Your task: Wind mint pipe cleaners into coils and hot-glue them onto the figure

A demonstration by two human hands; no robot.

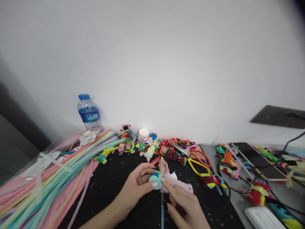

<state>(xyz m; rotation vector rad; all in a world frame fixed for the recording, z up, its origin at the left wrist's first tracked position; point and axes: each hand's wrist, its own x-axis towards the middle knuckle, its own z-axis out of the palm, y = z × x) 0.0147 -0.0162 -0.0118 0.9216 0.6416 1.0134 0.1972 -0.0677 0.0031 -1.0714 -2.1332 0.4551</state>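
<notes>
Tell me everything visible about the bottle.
The bottle looks like clear plastic, with a blue cap on and a blue label bearing white characters. It stands near the wall, behind the pastel strips, its base partly hidden. Neither the left hand nor the right hand touches it. Whether it holds liquid is unclear.

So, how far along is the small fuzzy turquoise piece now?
The colourful fuzzy figures behind look finished. The left hand holds the small turquoise fuzzy piece, the right hand touching it. Probably left: completing this; long pastel fuzzy stems look unused.
</notes>
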